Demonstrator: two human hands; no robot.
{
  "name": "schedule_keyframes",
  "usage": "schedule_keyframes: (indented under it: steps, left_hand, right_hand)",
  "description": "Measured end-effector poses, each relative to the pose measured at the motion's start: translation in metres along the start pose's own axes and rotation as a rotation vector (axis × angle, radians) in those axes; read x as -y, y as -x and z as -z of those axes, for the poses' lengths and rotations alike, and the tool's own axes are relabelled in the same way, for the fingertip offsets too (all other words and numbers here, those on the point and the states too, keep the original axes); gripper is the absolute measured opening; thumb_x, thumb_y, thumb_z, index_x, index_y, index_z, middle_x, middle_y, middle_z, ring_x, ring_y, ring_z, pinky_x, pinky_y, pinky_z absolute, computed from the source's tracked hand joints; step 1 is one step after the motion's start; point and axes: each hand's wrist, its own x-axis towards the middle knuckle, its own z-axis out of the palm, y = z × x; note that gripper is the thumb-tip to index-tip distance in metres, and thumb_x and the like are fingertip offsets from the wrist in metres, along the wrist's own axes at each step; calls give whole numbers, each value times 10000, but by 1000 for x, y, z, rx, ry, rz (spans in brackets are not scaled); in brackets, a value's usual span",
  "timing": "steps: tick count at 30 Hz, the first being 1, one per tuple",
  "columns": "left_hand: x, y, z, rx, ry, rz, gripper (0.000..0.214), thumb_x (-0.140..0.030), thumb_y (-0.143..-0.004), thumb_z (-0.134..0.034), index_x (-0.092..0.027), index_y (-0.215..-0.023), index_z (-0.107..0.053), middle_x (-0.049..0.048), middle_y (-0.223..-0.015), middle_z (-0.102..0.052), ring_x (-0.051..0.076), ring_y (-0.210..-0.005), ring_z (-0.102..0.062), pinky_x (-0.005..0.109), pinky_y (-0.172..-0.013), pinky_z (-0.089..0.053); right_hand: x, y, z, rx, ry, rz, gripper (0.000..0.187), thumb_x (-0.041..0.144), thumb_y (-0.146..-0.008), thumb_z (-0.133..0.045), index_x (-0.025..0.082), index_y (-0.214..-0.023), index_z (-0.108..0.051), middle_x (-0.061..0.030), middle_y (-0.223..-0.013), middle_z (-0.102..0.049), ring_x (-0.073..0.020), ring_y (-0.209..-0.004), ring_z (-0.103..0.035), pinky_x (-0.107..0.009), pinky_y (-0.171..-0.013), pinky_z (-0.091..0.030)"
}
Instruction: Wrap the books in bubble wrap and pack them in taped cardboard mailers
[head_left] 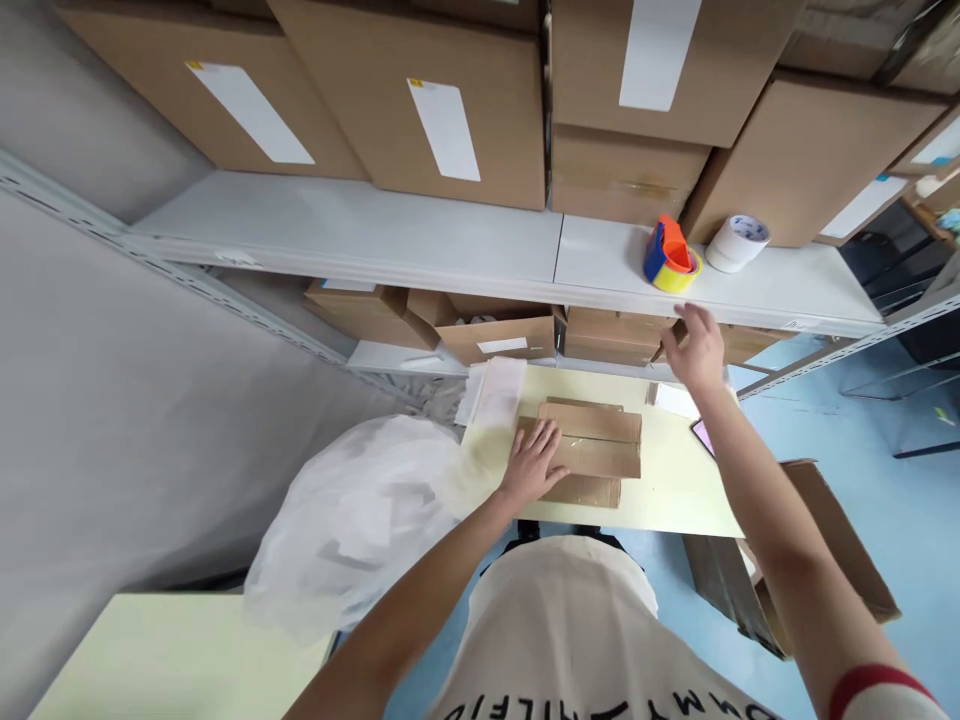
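Note:
My left hand lies flat, fingers spread, on the left end of a stack of flattened cardboard boxes on a pale yellow table. My right hand is raised, fingers apart and holding nothing, just below the edge of a white shelf. On that shelf, right above this hand, sits an orange, blue and yellow tape dispenser. A white tape roll stands beside it to the right.
Large brown cartons with white labels fill the shelf. Smaller open boxes sit on the lower shelf. White sheets lie at the table's left corner, a big plastic bag to its left, an open carton on the blue floor.

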Motion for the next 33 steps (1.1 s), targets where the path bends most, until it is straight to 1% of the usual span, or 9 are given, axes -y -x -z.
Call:
schedule_keyframes:
  steps: [2, 5, 9, 12, 17, 22, 25, 28, 33]
  left_hand:
    - [0, 0, -5, -7, 12, 8, 698, -553, -923, -466, -192, -1513, -372, 136, -1569, -362, 333, -1469, -290, 538, -1190, -210]
    - [0, 0, -10, -26, 30, 7, 689, -553, -928, -450, -181, -1505, -390, 142, -1568, -359, 332, -1471, -286, 521, -1181, -236]
    - [2, 2, -15, -52, 40, -3, 673, -541, -926, -466, -194, -1499, -403, 138, -1563, -371, 329, -1467, -296, 500, -1176, -252]
    - [3, 4, -14, -46, 50, -1, 677, -547, -924, -470, -194, -1498, -404, 140, -1563, -370, 330, -1466, -299, 502, -1176, -248]
    - [0, 8, -5, 2, 94, 2, 715, -565, -913, -483, -192, -1513, -369, 135, -1577, -347, 327, -1480, -264, 515, -1182, -235]
    - [-3, 12, 3, 47, 111, -17, 707, -547, -913, -495, -161, -1496, -391, 142, -1579, -341, 329, -1485, -248, 533, -1170, -264]
    - [-4, 14, 7, 51, 116, -26, 699, -523, -897, -537, -166, -1485, -410, 145, -1570, -357, 332, -1481, -259, 541, -1168, -270]
    - [-6, 13, 14, 68, 152, 7, 686, -490, -862, -602, -183, -1457, -453, 144, -1557, -380, 339, -1472, -283, 566, -1163, -273]
    - [-19, 1, 30, -41, 424, 183, 467, -464, -892, -561, -191, -1264, -631, 139, -1493, -479, 336, -1432, -367, 617, -1168, -233]
  right_hand:
    - [0, -64, -1, -7, 61, 29, 502, 461, -896, -530, 139, -1280, -542, -222, -1301, -574, -357, -1207, -526, -532, -986, -438]
    - [10, -126, -16, 113, 173, -139, 531, 471, -865, -588, 67, -1209, -561, -242, -1125, -642, -359, -1093, -574, -550, -960, -419]
    - [25, -148, -33, 239, 281, -396, 394, 369, -854, -635, 39, -1068, -616, -228, -1015, -667, -335, -1044, -605, -534, -986, -392]
    - [26, -140, -24, 201, 208, -390, 255, 266, -853, -601, 75, -1021, -620, -207, -1004, -670, -323, -1023, -609, -500, -958, -413]
    - [19, -75, 19, -28, -295, -200, 218, 368, -866, -524, 175, -936, -594, -44, -799, -616, -220, -793, -567, -373, -775, -471]
    - [30, 50, 31, -125, -754, -378, 362, 496, -842, -482, 224, -610, -424, 42, -566, -357, -121, -546, -364, -255, -515, -342]
    - [42, 111, 13, 110, -878, -597, 520, 624, -762, -577, 231, -517, -340, 51, -507, -304, -96, -488, -287, -253, -453, -262]
    - [45, 143, -6, 348, -941, -752, 628, 768, -638, -628, 230, -477, -348, 56, -459, -305, -83, -450, -270, -252, -429, -218]
    - [32, 158, -17, 410, -955, -805, 667, 827, -549, -654, 213, -467, -407, 53, -433, -354, -76, -433, -291, -246, -422, -227]
